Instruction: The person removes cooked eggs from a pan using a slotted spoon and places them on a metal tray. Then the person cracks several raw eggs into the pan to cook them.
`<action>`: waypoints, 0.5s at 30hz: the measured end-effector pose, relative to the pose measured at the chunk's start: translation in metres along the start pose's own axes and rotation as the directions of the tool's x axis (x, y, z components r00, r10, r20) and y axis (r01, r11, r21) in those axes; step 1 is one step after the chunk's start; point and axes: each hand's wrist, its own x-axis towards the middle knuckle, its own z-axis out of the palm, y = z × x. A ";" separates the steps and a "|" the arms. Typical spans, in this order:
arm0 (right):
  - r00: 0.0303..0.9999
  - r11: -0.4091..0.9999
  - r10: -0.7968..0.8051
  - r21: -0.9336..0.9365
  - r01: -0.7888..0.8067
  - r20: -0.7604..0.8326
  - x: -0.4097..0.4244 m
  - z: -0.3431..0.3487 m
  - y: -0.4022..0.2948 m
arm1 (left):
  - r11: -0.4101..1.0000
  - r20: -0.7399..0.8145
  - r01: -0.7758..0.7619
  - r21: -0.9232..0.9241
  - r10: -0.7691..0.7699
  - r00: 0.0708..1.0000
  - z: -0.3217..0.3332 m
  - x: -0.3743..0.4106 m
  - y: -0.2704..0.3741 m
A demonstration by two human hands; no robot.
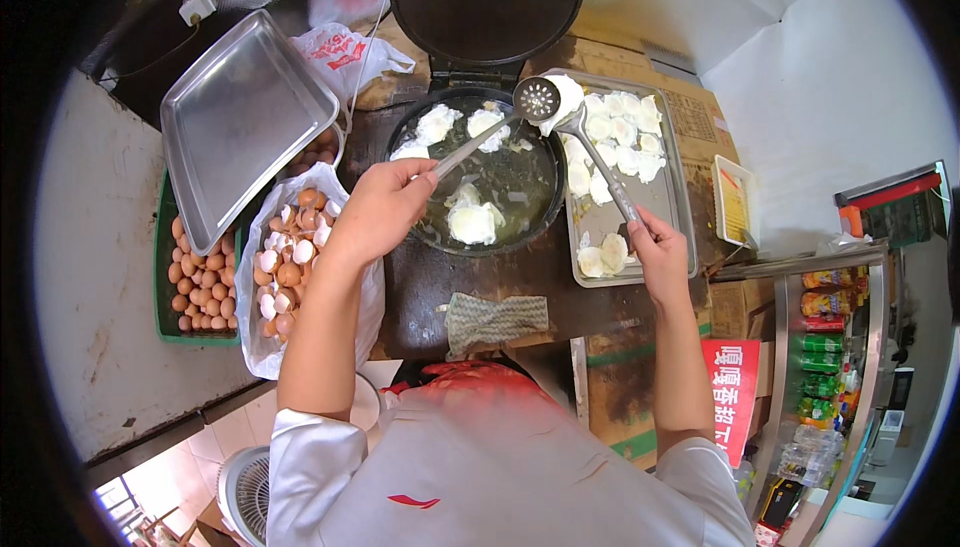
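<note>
My left hand (390, 205) grips the handle of a perforated metal ladle (537, 99). My right hand (661, 250) is closed round the handle of a metal spatula (606, 172). A cooked white egg (562, 100) lies between the two tools' heads, over the gap between pan and tray. Below them a round black electric griddle pan (517, 194) holds liquid and several whitish eggs (472, 221). On its right, a metal tray (679, 209) bears many cooked eggs (622, 130), with a few more near its front edge.
Behind the pan stands its raised black lid (487, 3). To the left are a white bag of eggshells (304, 250), a green crate (160, 277) of brown eggs and a tilted empty metal tray (247, 115). A patterned cloth (499, 318) lies in front; a small white tray (735, 202) sits right.
</note>
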 end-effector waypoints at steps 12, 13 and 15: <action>1.000 0.999 0.028 -0.016 -0.028 0.009 -0.009 0.005 -0.016 | 0.998 -0.026 -0.014 0.064 0.015 1.000 -0.003 -0.008 -0.002; 1.000 1.000 0.027 0.001 -0.027 0.006 -0.010 0.006 -0.015 | 0.997 -0.020 -0.020 0.068 0.021 1.000 -0.004 -0.008 -0.002; 1.000 1.000 0.024 0.012 -0.024 0.001 -0.011 0.007 -0.015 | 0.997 -0.008 -0.033 0.076 0.033 0.999 -0.005 -0.008 -0.001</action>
